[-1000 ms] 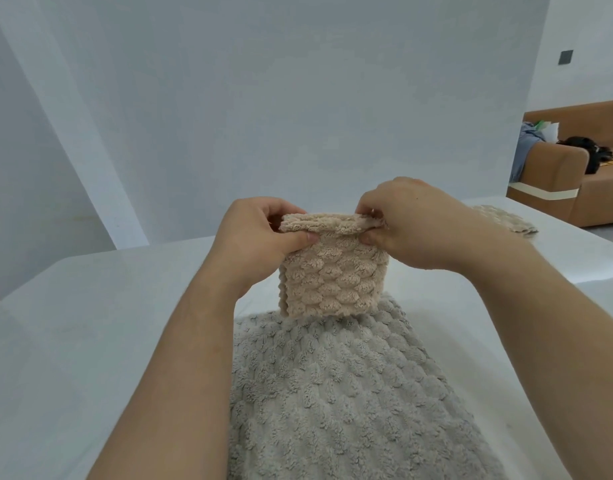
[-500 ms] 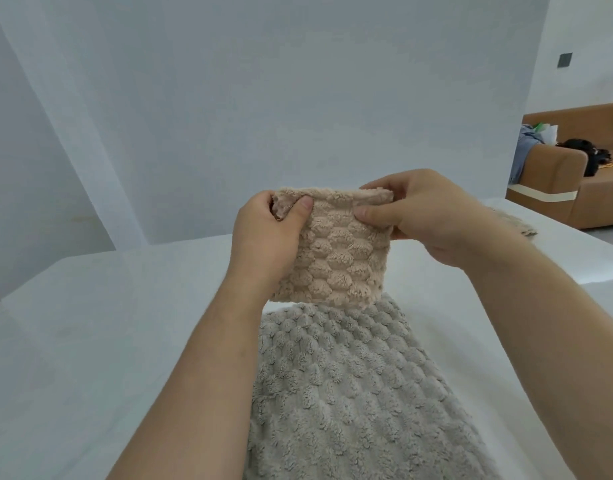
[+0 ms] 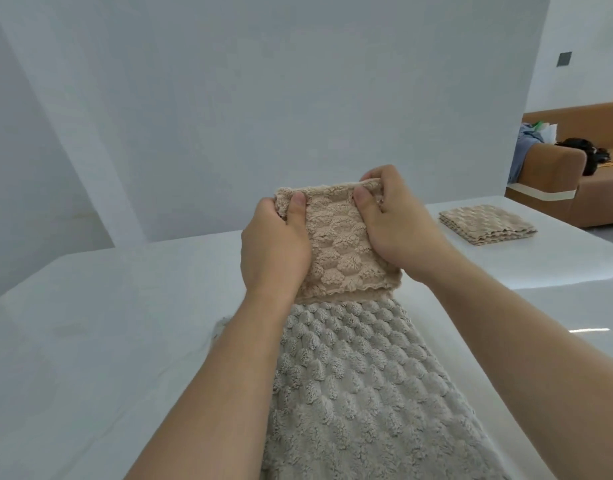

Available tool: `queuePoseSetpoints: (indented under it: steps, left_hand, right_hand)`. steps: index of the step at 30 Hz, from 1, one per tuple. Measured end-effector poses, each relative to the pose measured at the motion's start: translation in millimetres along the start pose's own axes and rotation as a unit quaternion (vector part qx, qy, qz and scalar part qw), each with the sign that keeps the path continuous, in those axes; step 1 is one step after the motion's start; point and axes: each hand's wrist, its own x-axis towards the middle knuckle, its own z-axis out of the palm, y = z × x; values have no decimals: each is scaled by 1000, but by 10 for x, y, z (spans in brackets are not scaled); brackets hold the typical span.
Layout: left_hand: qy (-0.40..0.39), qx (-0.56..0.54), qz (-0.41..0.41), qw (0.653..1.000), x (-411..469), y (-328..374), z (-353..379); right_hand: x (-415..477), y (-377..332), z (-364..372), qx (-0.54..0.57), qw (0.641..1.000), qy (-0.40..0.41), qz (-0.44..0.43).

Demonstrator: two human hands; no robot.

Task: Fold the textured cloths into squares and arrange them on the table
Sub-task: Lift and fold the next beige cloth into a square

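Note:
A folded beige textured cloth (image 3: 336, 244) is held up above the white table (image 3: 100, 341), both hands on it. My left hand (image 3: 274, 247) grips its left side, thumb over the top left corner. Its top right corner is gripped by my right hand (image 3: 395, 223), thumb on the front face. Below it a larger grey textured cloth (image 3: 353, 386) lies spread flat on the table, running toward me between my forearms. A beige cloth folded into a square (image 3: 487, 223) lies on the table at the far right.
A white wall stands behind the table. A brown sofa (image 3: 572, 178) with clothes and dark items on it sits beyond the table's right edge. Bare table surface stretches to the left of the grey cloth.
Both hands have shifted further round the beige cloth's sides and tilted its face toward me. The view has turned a little, so the folded cloth at the far right shows fully.

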Motion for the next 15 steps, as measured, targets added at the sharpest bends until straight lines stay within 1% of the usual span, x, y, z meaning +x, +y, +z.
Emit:
queuePoseSetpoints:
  steps: [2,4,5,6,7,8,9,10,11,12,13,14,15]
  left_hand:
    - [5,22,8,1000,18,-35,1]
    - [-3,26,8,1000,49,-75,16]
    - [-6,22,5,1000,64,-92,27]
    - [-7,16,1,1000,75,-109,39]
    - [-6,7,-7,1000,88,-126,50]
    - [-2,0,-16,1000,98,-138,50]
    - [1,-5,-25,1000,108,-157,45]
    - [4,-12,-34,999,115,-172,38]
    - [6,-21,-45,999,127,-193,32]
    - [4,-33,-59,998,135,-202,26]
    - [-4,-50,-78,996,133,-193,20]
    - [-20,-82,-105,991,126,-177,22]
    - [-45,-129,-149,979,124,-161,33]
  right_hand:
    - [-22,30,49,-12,1000,7,-15]
    - [-18,71,89,-15,1000,16,-2]
    - [-4,105,104,-3,1000,17,25]
    - [13,141,123,26,997,17,71]
    - [36,161,132,77,989,9,130]
    - [71,200,138,152,970,-18,188]
    - [88,229,140,226,943,-55,239]
    - [95,241,141,273,918,-84,276]
    - [88,241,146,290,904,-104,297]
    - [94,256,169,280,905,-110,301]
    - [96,259,198,257,914,-107,295]
    - [102,271,227,227,928,-98,277]
    - [93,261,245,194,945,-85,251]
